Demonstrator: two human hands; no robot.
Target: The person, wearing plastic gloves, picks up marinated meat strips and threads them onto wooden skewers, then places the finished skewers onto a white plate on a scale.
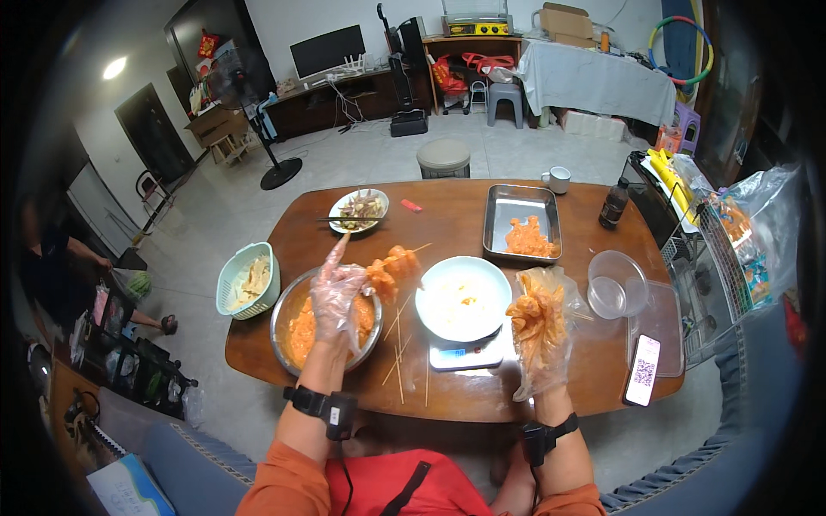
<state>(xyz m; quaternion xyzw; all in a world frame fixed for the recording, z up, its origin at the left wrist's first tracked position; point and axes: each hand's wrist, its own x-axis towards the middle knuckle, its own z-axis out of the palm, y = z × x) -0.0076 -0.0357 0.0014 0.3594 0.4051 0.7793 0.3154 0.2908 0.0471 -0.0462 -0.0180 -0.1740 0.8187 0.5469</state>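
Observation:
My left hand [337, 303], in a clear plastic glove, is raised over a steel bowl [280, 348] of orange marinated meat. Beside its fingers a wooden skewer of meat pieces [393, 267] points to the right; how the fingers hold it is partly hidden. My right hand [542, 348], gloved too, grips a bunch of orange-coated meat [541, 316] with a skewer tip showing at its top. Between the hands, a white bowl [461, 290] with orange smears stands on a digital kitchen scale [466, 356]. Several bare wooden skewers [399, 361] lie on the table left of the scale.
Around the wooden table [445, 216] stand a green basket [248, 313], a plate with chopsticks [359, 209], a steel tray of meat [523, 193], a mug [559, 180], a dark bottle [613, 205], a plastic tub [610, 287] and a phone [642, 371]. Another person [55, 258] is at far left.

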